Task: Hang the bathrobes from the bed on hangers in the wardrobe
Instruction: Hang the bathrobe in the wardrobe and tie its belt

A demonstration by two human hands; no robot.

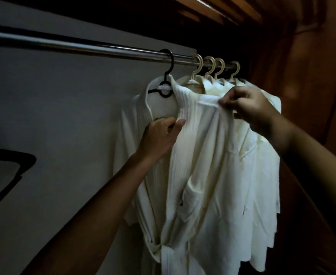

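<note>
A white ribbed bathrobe (198, 155) hangs on a black hanger (166, 84) hooked over the steel wardrobe rail (74, 47). My left hand (159, 137) grips the robe's front edge just below the collar, thumb on the fabric. My right hand (250, 108) pinches the robe's right shoulder or collar at the top. The robe's belt is tied low down.
Several more white bathrobes (262, 155) hang on cream hangers (208, 66) packed at the rail's right end. A brown wooden wardrobe wall (311, 76) stands at the right. The pale back panel (64, 116) lies behind, with bare rail to the left.
</note>
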